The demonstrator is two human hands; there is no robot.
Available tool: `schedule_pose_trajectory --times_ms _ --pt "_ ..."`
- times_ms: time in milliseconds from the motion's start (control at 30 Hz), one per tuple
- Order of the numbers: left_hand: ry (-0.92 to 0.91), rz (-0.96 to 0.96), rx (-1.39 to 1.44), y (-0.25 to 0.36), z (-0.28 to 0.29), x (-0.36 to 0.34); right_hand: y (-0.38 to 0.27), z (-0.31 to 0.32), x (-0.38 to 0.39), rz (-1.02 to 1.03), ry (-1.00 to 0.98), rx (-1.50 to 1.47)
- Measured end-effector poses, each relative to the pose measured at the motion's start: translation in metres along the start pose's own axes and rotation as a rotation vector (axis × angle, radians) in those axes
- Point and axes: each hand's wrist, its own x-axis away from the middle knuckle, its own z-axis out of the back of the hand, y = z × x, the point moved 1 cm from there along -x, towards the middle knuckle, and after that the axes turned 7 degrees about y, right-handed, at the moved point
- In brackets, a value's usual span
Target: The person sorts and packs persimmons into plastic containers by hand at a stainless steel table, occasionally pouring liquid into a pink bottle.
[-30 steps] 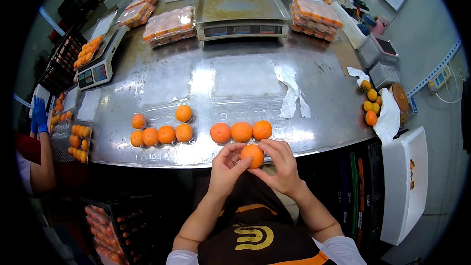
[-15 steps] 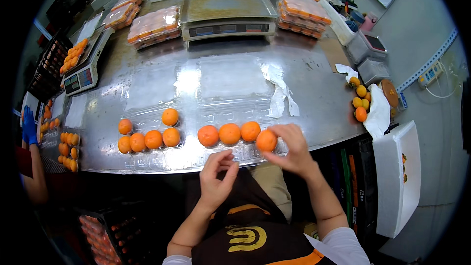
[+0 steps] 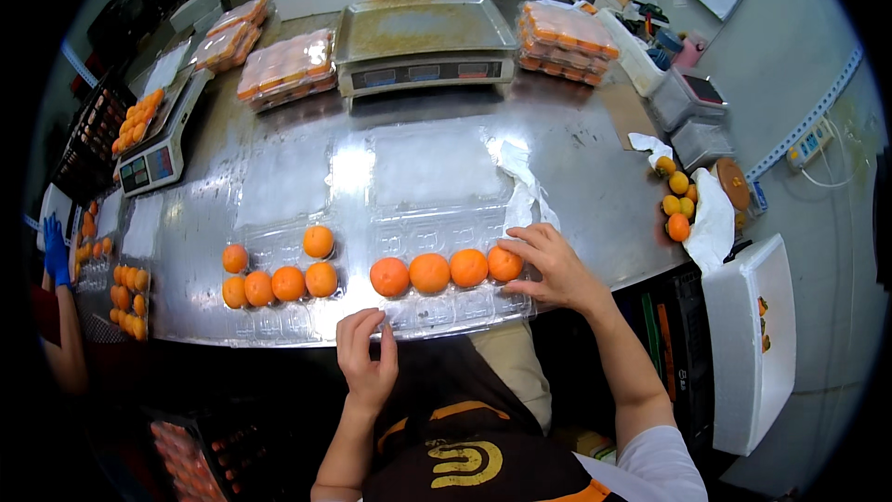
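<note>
A clear plastic tray [image 3: 437, 316] lies open near the front edge of the metal table, with a row of orange persimmons [image 3: 429, 273] in it. My right hand [image 3: 548, 271] has its thumb and fingers around the right side of the persimmon [image 3: 505, 265] at the row's right end, which sits in line with the others. My left hand [image 3: 366, 361] hovers at the table's edge, in front of the tray's left part, fingers slightly curled, thumb apart and nothing held. Another clear tray [image 3: 279, 314] on the left holds several persimmons in two partial rows.
A scale [image 3: 423, 37] stands at the back between stacked packs of persimmons [image 3: 288, 65]. White paper [image 3: 522, 188] lies by the tray. Loose persimmons [image 3: 678, 206] and a white foam box [image 3: 754, 344] are at the right. A co-worker's blue-gloved hand [image 3: 56, 251] shows at far left.
My right hand has lowered the persimmon into line at the row's right end. My left hand has moved left and toward me. The whole view has shifted slightly.
</note>
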Motion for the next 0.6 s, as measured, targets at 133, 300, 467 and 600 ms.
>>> schedule_pose_trajectory --times_ms 133,300,467,600 --pt "-0.018 -0.064 -0.024 0.001 0.002 0.000 0.018 0.003 0.012 -0.158 0.228 0.004" --pt "-0.200 -0.117 -0.072 -0.003 -0.005 0.003 0.052 0.003 -0.010 -0.524 0.375 0.050" --pt "-0.241 -0.023 -0.018 0.003 -0.011 0.000 0.087 -0.027 -0.035 -0.299 0.349 0.131" --pt "-0.253 0.016 0.036 0.000 -0.019 -0.004 0.105 -0.009 -0.026 -0.386 0.265 0.230"
